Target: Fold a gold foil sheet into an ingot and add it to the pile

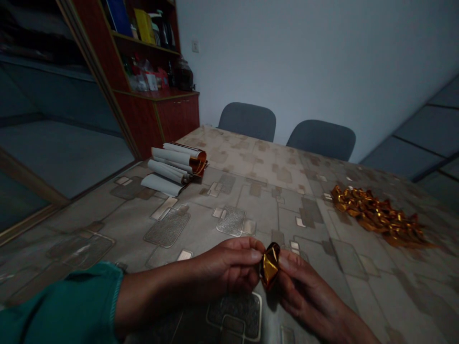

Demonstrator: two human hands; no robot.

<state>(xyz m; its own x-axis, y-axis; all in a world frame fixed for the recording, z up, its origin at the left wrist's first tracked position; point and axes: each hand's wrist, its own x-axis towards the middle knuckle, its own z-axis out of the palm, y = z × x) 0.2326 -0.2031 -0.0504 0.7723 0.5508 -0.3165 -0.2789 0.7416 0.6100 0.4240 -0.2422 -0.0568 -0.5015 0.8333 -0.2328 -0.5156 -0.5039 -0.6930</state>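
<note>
A shiny gold folded-foil piece (pixel 270 265) is held between my two hands, just above the table near its front. My left hand (pixel 233 265) pinches its left side with thumb and fingers. On the opposite side, my right hand (pixel 304 286) grips it, thumb on top and fingers curled beneath. A cluster of similar gold foil pieces (pixel 380 215) lies on the table to the right. Rolled sheets (pixel 172 165), pale outside and gold-orange inside, rest at the back left.
The table (pixel 251 191) wears a patterned cloth. Behind it stand two grey chairs (pixel 247 119) against a pale wall. At the back left is a reddish wooden cabinet (pixel 177 112) with bottles, bags and a dark jar (pixel 183 75) on it.
</note>
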